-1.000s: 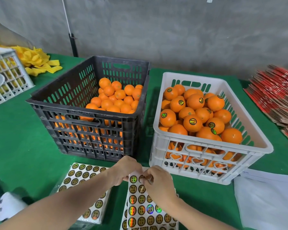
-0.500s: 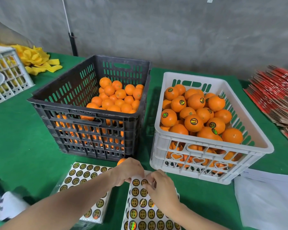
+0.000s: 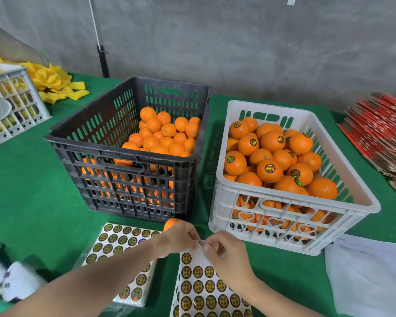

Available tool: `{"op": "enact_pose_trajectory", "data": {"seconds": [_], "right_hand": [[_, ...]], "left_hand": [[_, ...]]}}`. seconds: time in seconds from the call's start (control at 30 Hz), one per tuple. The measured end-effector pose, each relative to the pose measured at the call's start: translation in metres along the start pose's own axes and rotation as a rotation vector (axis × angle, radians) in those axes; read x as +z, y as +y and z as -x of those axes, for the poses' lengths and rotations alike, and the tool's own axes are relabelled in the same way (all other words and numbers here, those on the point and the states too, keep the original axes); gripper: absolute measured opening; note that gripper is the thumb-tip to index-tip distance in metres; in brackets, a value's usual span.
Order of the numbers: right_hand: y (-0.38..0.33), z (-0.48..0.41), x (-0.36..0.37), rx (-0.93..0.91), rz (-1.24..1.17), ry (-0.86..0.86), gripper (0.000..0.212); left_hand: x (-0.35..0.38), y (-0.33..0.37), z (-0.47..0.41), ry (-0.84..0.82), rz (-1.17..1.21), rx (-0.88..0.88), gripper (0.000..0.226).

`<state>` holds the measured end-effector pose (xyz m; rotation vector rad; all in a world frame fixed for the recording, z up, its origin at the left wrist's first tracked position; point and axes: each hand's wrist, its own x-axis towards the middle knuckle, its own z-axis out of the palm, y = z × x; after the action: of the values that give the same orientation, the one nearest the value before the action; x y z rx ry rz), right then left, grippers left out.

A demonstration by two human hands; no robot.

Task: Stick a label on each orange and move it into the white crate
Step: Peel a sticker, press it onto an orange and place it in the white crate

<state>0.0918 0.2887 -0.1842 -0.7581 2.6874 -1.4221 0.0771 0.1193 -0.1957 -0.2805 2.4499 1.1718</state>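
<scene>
Only the bright, unlabelled top of a small orange (image 3: 171,223) shows, at 11 o'clock of the left hand (image 3: 177,239) curled round it. The right hand (image 3: 226,253) pinches what seems a label (image 3: 201,242) above the sticker sheet (image 3: 204,291). The white crate (image 3: 223,200) stands at 1 o'clock.

Crates (image 3: 222,202) of oranges (image 3: 238,167), sticker sheets (image 3: 204,294) and stacked cartons (image 3: 380,133) mark a fruit-packing workshop

Unlabelled-orange crate (image 3: 160,157) sits left of labelled-orange crate (image 3: 272,106) — 2 label sheets (image 3: 206,291) before both.
</scene>
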Motion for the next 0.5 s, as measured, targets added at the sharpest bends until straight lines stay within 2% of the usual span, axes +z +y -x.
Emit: {"op": "enact_pose_trajectory", "data": {"seconds": [0.07,0.13,0.23,0.3,0.4,0.5], "right_hand": [[-0.013,-0.007,-0.008,-0.024,-0.034,0.024,0.021],[-0.031,-0.016,-0.019,-0.118,-0.043,0.056,0.018],[-0.067,-0.035,-0.038,-0.315,-0.090,0.167,0.008],[-0.090,-0.053,-0.048,-0.389,-0.156,0.243,0.008],[-0.115,-0.083,-0.055,-0.473,-0.226,0.294,0.011],[-0.130,-0.118,-0.054,-0.509,-0.173,0.247,0.018]], "left_hand": [[-0.002,0.002,0.005,0.013,-0.095,0.097,0.005],[-0.012,0.009,0.015,0.124,-0.207,0.261,0.010],[-0.045,0.034,0.042,0.307,-0.163,0.619,0.010],[-0.073,0.053,0.059,0.430,-0.135,0.765,0.011],[-0.121,0.074,0.074,0.632,-0.009,0.806,0.015],[-0.172,0.088,0.072,0.721,0.104,0.740,0.016]]}}
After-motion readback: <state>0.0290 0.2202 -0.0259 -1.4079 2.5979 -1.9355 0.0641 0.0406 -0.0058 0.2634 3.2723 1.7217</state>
